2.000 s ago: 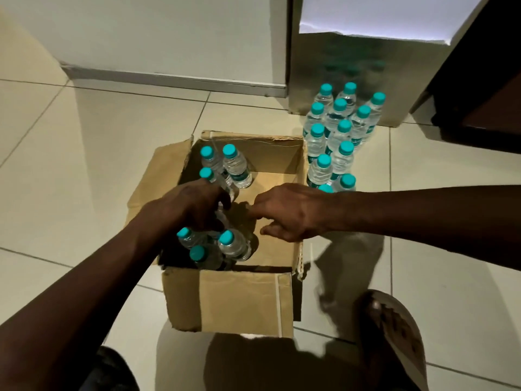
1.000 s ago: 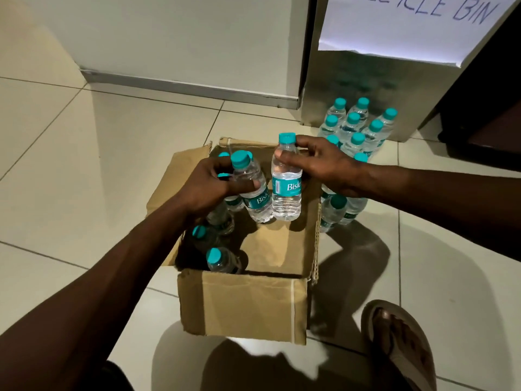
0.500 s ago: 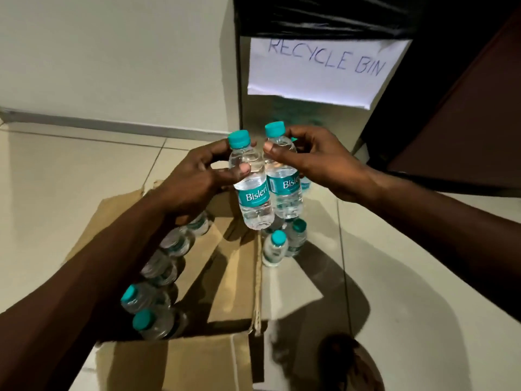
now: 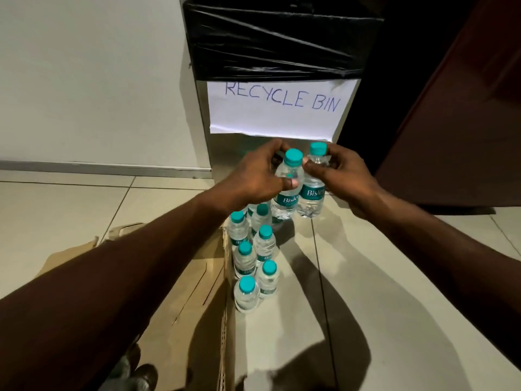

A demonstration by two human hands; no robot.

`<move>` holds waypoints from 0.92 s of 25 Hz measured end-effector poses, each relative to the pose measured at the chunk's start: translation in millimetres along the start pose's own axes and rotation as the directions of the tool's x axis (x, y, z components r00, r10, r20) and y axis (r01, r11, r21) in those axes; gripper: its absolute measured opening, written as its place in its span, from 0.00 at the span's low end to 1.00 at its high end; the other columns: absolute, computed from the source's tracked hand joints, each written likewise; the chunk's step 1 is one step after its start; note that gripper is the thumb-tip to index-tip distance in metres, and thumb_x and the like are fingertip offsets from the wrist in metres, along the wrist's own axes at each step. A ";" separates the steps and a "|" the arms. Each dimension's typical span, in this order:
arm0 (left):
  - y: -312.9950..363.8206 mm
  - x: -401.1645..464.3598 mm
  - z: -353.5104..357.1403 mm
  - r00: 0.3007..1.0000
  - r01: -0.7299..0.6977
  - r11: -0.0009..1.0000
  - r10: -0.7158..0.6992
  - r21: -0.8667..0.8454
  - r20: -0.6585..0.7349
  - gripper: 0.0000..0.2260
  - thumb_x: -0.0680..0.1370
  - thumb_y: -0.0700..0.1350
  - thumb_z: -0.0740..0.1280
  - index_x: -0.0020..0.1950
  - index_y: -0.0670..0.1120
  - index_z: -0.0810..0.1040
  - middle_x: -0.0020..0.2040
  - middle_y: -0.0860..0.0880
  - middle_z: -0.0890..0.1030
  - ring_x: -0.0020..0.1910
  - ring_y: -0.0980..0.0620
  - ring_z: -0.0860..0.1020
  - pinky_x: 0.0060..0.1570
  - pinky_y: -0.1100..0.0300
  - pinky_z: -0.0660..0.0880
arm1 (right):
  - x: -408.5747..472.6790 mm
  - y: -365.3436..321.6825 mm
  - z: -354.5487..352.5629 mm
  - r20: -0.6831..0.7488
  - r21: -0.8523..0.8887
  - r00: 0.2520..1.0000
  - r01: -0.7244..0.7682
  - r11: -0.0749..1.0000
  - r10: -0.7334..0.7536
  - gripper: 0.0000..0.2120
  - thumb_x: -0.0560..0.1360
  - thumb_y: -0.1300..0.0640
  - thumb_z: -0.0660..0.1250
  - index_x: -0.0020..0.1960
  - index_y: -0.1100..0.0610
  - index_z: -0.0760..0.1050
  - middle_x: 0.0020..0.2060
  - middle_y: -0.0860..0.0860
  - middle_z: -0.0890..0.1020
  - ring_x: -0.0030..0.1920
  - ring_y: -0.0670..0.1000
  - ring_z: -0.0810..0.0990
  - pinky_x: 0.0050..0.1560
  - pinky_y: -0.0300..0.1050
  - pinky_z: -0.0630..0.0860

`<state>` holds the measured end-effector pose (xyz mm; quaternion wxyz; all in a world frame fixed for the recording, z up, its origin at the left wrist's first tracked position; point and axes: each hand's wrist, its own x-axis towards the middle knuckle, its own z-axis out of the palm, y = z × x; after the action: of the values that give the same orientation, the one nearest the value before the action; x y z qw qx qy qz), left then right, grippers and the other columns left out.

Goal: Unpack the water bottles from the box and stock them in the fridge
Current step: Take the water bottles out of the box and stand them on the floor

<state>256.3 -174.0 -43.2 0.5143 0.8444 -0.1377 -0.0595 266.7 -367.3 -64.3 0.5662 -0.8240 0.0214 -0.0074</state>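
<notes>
My left hand (image 4: 253,179) grips a small clear water bottle (image 4: 288,204) with a teal cap and teal label. Close beside it, my right hand (image 4: 344,179) grips a second such bottle (image 4: 311,198) near its neck. Both bottles are held upright above the floor, in front of the bin. Below them several more teal-capped bottles (image 4: 255,255) stand in a cluster on the floor. The cardboard box (image 4: 194,292) lies at lower left, mostly hidden by my left forearm; its inside is out of sight.
A metal bin (image 4: 270,142) with a black bag and a paper sign reading "RECYCLE BIN" stands against the white wall. Dark brown furniture (image 4: 456,122) fills the right. Pale floor tiles (image 4: 394,277) stretch to the right of the bottles.
Both hands lifted a bottle each out of the box and carried them forward and right, toward the cluster before the bin. The view has tilted up, showing the whole bin.
</notes>
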 end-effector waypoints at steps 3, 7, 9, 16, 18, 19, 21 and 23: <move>-10.4 13.9 16.9 0.999 -0.026 0.946 0.017 0.324 0.032 0.22 0.70 0.44 0.78 0.60 0.49 0.73 0.55 0.53 0.79 0.51 0.53 0.78 0.46 0.65 0.75 | 5.3 34.9 4.5 -0.004 -0.029 0.998 -0.056 0.998 0.056 0.24 0.74 0.50 0.75 0.67 0.53 0.75 0.58 0.50 0.83 0.54 0.49 0.84 0.57 0.54 0.82; -37.1 14.3 36.5 0.997 0.006 0.892 -0.039 0.451 0.064 0.23 0.70 0.46 0.79 0.60 0.47 0.72 0.55 0.51 0.79 0.50 0.51 0.77 0.46 0.60 0.74 | 3.5 66.2 17.2 0.045 -0.087 0.995 -0.088 0.992 0.092 0.25 0.75 0.50 0.73 0.70 0.52 0.72 0.62 0.48 0.81 0.57 0.49 0.82 0.57 0.52 0.82; -47.9 11.9 43.3 0.995 0.036 0.865 -0.078 0.500 0.065 0.24 0.70 0.47 0.78 0.60 0.47 0.71 0.56 0.48 0.79 0.53 0.48 0.78 0.53 0.53 0.77 | 2.9 77.3 22.2 0.085 -0.130 0.993 -0.066 0.989 0.077 0.22 0.75 0.49 0.73 0.67 0.51 0.73 0.60 0.48 0.82 0.55 0.49 0.83 0.56 0.52 0.82; -64.3 7.7 70.3 0.984 0.066 0.673 -0.164 0.737 0.062 0.24 0.74 0.52 0.74 0.65 0.48 0.70 0.61 0.47 0.76 0.60 0.46 0.72 0.61 0.51 0.67 | 8.8 103.8 33.5 0.192 -0.234 0.977 -0.049 0.971 0.095 0.22 0.77 0.54 0.71 0.69 0.52 0.73 0.67 0.52 0.75 0.59 0.48 0.75 0.61 0.48 0.77; -67.0 7.1 74.7 0.983 0.026 0.552 -0.164 0.834 0.078 0.25 0.74 0.56 0.72 0.66 0.49 0.70 0.64 0.47 0.75 0.65 0.45 0.69 0.64 0.48 0.63 | 10.7 108.0 35.9 0.202 -0.251 0.969 -0.087 0.964 0.140 0.22 0.77 0.56 0.71 0.70 0.54 0.73 0.68 0.52 0.75 0.61 0.50 0.75 0.62 0.48 0.76; -68.7 7.3 76.2 0.981 0.017 0.524 -0.175 0.852 0.088 0.25 0.74 0.57 0.72 0.67 0.49 0.70 0.64 0.47 0.75 0.66 0.45 0.67 0.64 0.48 0.63 | 11.2 110.9 37.8 0.209 -0.259 0.966 -0.096 0.961 0.153 0.22 0.77 0.56 0.71 0.70 0.55 0.73 0.68 0.51 0.75 0.63 0.52 0.76 0.64 0.49 0.75; -73.1 6.8 79.1 0.976 0.011 0.505 -0.195 0.863 0.101 0.25 0.75 0.57 0.71 0.68 0.49 0.70 0.65 0.47 0.75 0.66 0.44 0.67 0.64 0.47 0.63 | 10.4 114.7 42.3 0.219 -0.270 0.964 -0.086 0.959 0.148 0.21 0.77 0.55 0.71 0.69 0.55 0.73 0.68 0.52 0.76 0.66 0.54 0.76 0.66 0.51 0.75; -77.5 4.6 83.5 0.974 0.000 0.479 -0.197 0.878 0.107 0.25 0.75 0.56 0.71 0.69 0.48 0.69 0.65 0.46 0.75 0.66 0.44 0.66 0.64 0.47 0.63 | 10.6 117.0 45.9 0.216 -0.279 0.967 -0.071 0.958 0.135 0.21 0.78 0.56 0.71 0.69 0.55 0.72 0.68 0.52 0.77 0.66 0.55 0.76 0.66 0.51 0.75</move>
<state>253.7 -212.9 -150.3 -0.0055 0.9845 -0.1489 -0.0928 275.8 -366.9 -190.1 0.4473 -0.8860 -0.0013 0.1219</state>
